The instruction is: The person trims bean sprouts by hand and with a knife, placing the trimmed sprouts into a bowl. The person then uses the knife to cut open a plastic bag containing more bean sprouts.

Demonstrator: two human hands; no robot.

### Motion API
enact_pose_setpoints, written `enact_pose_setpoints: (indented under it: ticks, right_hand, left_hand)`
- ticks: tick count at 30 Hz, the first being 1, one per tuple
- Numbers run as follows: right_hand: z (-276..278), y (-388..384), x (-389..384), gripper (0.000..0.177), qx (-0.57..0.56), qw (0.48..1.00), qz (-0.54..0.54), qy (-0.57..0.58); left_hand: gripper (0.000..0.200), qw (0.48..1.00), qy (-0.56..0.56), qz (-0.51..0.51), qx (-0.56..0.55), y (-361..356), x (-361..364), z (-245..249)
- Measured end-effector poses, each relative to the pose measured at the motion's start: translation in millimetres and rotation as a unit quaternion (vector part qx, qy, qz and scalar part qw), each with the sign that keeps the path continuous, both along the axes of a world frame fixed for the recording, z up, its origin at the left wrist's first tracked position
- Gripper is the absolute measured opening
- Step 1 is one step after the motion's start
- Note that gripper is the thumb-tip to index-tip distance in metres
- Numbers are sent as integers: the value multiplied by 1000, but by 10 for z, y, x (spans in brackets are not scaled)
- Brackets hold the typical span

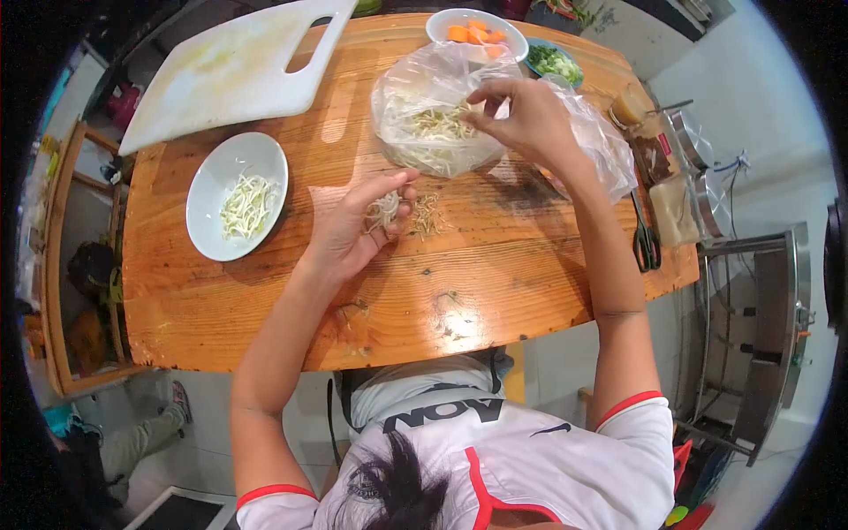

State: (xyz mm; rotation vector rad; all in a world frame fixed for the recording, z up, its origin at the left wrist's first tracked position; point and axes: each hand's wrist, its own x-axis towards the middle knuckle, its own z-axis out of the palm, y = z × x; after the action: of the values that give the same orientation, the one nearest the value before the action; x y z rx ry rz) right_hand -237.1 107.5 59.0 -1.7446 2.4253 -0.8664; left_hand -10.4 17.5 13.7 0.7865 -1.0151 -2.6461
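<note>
My left hand (358,225) is curled around a few bean sprouts (383,210), above the wooden table (353,311). Beside it on the wood lies a small pile of brownish sprout ends (429,216). An open clear plastic bag (402,97) holds more bean sprouts (442,124). Over the bag's right side is my right hand (521,115), thumb and forefinger close together at the sprouts; whether anything is between them is too small to tell. To the left, a white bowl (203,190) contains pale sprouts (249,206).
A white cutting board (221,75) lies at the back left. Behind the bag are a bowl of carrots (433,26) and a dish of chopped greens (555,62). Another plastic bag (605,146), black-handled scissors (647,246) and jars (673,208) line the right side. A person's leg (146,442) shows lower left.
</note>
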Motion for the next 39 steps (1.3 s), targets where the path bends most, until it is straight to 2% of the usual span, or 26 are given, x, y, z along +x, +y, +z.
enact_pose_setpoints:
  ticks: [4, 13, 19, 25, 29, 33, 34, 37, 39]
  right_hand:
    - [-146, -74, 48, 25, 57, 998, -3, 11]
    - [-257, -105, -87, 19, 41, 992, -22, 116]
    - [-120, -96, 29, 21, -31, 997, -32, 59]
    - [233, 82, 230, 15, -55, 990, 26, -125]
    - [224, 181, 530, 13, -21, 990, 104, -89]
    - [66, 150, 690, 21, -47, 971, 234, -10]
    - [22, 147, 692, 31, -51, 968, 248, 1]
    - [32, 170, 660, 39, -36, 962, 272, -7]
    - [229, 221, 713, 39, 20, 972, 186, -144]
  left_hand:
    - [28, 1000, -10, -4, -6, -16, 8, -22]
    - [33, 1000, 16, -10, -15, -41, 31, -41]
    - [33, 1000, 18, -7, -14, -65, 30, -73]
    - [30, 1000, 10, 5, -29, -53, 31, -49]
    - [27, 999, 36, -1, -19, -32, 48, -36]
    - [29, 998, 56, -2, -18, -54, 22, -114]
    - [30, 998, 67, 0, -20, -68, -3, -170]
    - [31, 997, 71, -26, -19, -132, -4, -260]
    - [32, 998, 52, -16, -43, -145, 50, -208]
